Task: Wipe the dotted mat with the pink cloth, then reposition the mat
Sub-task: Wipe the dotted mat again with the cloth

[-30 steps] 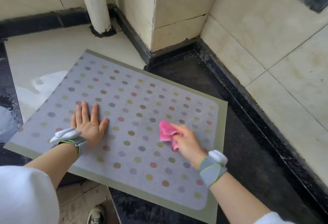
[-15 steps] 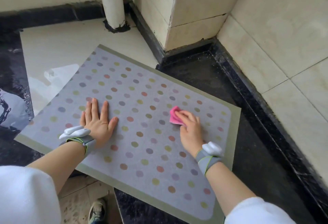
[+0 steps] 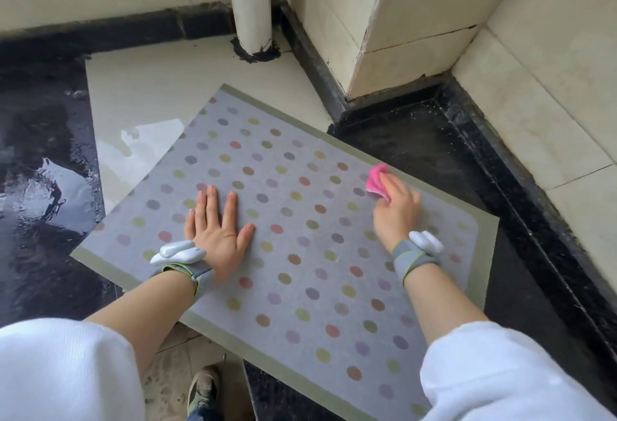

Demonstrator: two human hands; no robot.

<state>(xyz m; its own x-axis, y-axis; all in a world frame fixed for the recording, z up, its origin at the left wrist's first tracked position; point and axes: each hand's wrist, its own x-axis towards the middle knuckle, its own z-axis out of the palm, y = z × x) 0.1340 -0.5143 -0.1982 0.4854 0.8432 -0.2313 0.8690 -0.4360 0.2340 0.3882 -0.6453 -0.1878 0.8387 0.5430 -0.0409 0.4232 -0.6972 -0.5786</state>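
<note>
wiping step in hand

the mat [image 3: 300, 253] lay askew on the floor near the wall corner. the left hand [image 3: 218, 223] pressed flat, fingers spread. the right hand [image 3: 395, 210] pinched the cloth [image 3: 376, 181] at the far edge. next, likely more strokes before shifting it.

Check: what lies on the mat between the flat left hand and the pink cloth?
Head view: only bare dotted mat between left hand and pink cloth.
</note>
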